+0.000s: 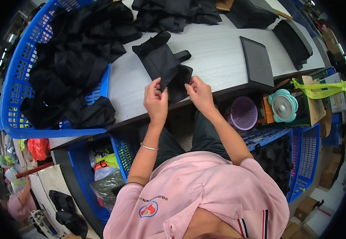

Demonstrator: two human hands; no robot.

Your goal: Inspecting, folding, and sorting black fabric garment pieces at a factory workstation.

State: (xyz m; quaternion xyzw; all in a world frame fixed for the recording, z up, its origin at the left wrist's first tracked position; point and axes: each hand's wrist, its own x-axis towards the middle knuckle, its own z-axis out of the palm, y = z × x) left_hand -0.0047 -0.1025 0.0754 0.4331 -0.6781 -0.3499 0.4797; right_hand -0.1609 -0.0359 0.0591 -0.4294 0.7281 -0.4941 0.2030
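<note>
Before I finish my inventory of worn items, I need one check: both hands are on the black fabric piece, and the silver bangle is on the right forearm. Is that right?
Not quite: the silver bangle is on the left forearm, as the head view shows. Both the left hand and the right hand are on the black fabric piece.

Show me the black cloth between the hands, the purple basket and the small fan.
Black cloth (160,63), head view: its middle.
Purple basket (244,112), head view: its inside surface.
Small fan (283,107), head view: its round grille.
</note>
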